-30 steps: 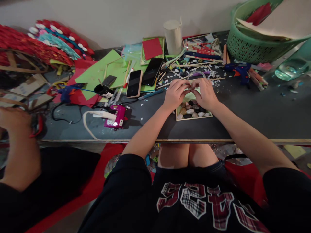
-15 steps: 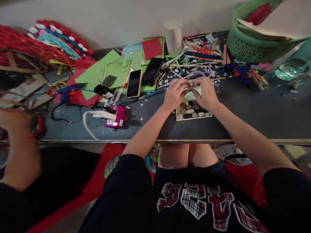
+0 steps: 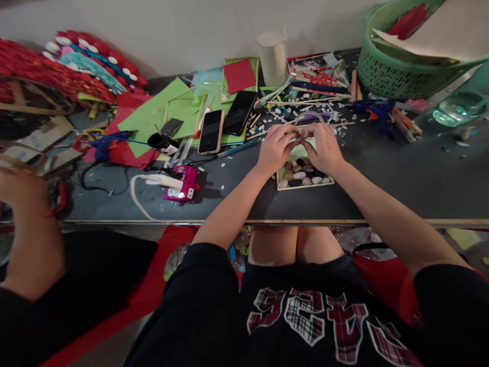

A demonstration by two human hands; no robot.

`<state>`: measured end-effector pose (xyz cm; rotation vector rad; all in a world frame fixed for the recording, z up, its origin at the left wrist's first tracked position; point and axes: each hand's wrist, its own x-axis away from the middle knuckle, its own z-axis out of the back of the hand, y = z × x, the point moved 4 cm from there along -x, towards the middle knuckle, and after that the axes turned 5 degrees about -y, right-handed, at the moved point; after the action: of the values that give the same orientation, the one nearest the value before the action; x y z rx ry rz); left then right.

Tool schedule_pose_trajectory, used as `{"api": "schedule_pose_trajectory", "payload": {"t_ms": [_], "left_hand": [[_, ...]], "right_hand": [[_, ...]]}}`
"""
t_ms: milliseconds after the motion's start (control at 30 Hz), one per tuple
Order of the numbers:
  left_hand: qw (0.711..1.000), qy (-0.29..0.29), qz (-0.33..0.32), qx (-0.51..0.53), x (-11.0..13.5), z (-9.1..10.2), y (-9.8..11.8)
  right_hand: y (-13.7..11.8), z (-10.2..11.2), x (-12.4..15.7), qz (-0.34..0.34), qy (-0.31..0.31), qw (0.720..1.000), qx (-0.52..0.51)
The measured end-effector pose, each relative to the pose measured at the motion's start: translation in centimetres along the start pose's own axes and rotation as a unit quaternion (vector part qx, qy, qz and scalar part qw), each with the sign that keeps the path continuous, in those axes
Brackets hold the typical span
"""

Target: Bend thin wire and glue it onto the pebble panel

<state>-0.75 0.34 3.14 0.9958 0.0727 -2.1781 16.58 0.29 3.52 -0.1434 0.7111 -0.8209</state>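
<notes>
My left hand [image 3: 273, 148] and my right hand [image 3: 324, 148] meet fingertip to fingertip over the far end of a small framed green board [image 3: 303, 176]. Smooth black, white and brown pebbles [image 3: 301, 176] fill the board's near half. Both hands pinch together around something small that I cannot make out. A clear tape roll [image 3: 308, 118] lies just beyond my fingers.
Two phones [image 3: 211, 131] lie left of my hands, beside green and red paper [image 3: 153, 114]. A pink device [image 3: 183, 184] and a blue glue gun [image 3: 376, 109] sit on the dark table [image 3: 401, 173]. A green basket [image 3: 397, 66] stands far right. Another person's hand [image 3: 23, 191] works at the left edge.
My hands have barely moved; the fingertips shifted slightly while staying pinched together over the board. The other person's hand at the left moved a little.
</notes>
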Motion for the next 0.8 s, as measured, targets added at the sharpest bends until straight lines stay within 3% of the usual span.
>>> {"api": "schedule_pose_trajectory", "payload": {"t_ms": [200,800], "left_hand": [[0.999,-0.030,0.010,0.003,0.00,0.01,-0.02],[1.000,-0.027,0.009,-0.002,-0.08,0.13,0.25]], "right_hand": [[0.04,-0.17,-0.17,-0.008,-0.009,1.000,-0.018],[-0.39,-0.02,-0.32,-0.008,-0.016,1.000,-0.002]]}}
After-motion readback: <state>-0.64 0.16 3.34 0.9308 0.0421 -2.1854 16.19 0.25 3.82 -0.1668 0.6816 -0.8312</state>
